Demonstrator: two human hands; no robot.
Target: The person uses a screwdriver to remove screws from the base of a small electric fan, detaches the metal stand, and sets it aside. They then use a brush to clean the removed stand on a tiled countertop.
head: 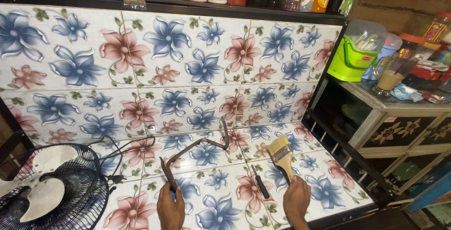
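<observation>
The paintbrush point(281, 156) stands in the right hand point(296, 201), fingers wrapped round its handle, bristles up and tipped slightly left, near the counter's point(324, 192) front right corner. Its long axis runs from the fist up toward the back wall. The left hand point(170, 206) closes on the near end of a rusty bent bar point(195, 151), which runs up and right across the tiles. A black screwdriver point(260, 181) lies between the hands, nearer the right one. A fan point(51, 192) sits at the front left corner, cut off by the frame edge. Both wrists are cropped.
</observation>
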